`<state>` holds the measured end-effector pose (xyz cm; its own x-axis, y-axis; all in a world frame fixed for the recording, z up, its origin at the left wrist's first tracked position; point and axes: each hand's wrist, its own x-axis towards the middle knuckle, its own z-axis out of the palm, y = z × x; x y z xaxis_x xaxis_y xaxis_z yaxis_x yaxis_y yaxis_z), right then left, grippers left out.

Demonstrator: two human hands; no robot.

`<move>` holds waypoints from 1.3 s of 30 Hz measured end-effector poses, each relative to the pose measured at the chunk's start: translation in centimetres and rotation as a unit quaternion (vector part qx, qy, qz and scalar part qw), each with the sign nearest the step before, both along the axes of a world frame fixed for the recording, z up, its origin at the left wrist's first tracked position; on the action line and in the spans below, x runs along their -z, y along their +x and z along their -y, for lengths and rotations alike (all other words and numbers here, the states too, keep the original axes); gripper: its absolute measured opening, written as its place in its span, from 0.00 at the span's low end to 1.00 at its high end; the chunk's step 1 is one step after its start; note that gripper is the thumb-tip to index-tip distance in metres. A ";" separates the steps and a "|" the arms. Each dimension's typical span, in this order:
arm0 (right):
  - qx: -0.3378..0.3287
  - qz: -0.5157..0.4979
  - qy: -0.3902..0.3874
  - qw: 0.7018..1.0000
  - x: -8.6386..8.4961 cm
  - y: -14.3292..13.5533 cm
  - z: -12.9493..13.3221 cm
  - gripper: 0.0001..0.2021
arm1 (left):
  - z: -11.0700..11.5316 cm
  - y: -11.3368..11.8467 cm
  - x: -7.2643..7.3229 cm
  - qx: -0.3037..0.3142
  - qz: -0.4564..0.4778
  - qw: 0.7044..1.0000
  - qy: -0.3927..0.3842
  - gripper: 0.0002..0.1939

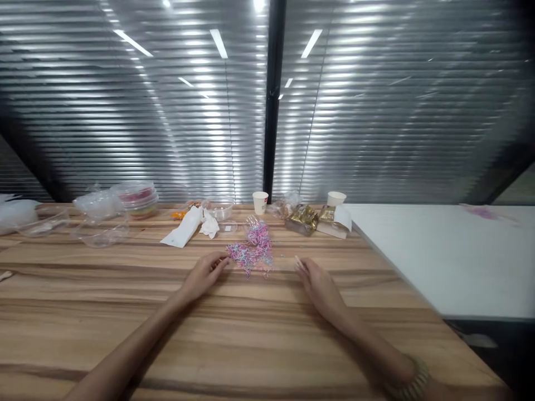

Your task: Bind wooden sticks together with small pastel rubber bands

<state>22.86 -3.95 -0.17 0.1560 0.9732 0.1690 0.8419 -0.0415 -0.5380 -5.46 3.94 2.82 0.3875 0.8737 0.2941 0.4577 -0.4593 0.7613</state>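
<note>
At the centre of the frame, the loose pink-and-blue bits look light and springy, easiest pinched at the pile's edge, where the left hand curls, its grip unclear, while the right hand pinches a pale stick

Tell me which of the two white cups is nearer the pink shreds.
The left cup, just behind the pink shreds; the other cup sits farther right, beyond a gold packet.

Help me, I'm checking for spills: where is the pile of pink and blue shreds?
The head view shows the shreds on the wooden table, between the left hand and right hand, nearer the left.
</note>
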 end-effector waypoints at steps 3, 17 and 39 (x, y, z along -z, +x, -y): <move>-0.019 0.032 0.007 0.999 0.5 -0.4 0.1 0.25 | 1.9 2.1 0.1 0.051 -0.014 0.998 -0.014 0.15; -0.249 0.105 0.073 0.960 1.5 -3.8 1.9 0.20 | 6.6 7.4 2.9 0.093 0.122 0.965 -0.214 0.23; -0.192 0.082 -0.007 0.978 0.9 -3.4 2.0 0.21 | 6.5 6.8 2.7 0.097 0.163 0.923 -0.335 0.31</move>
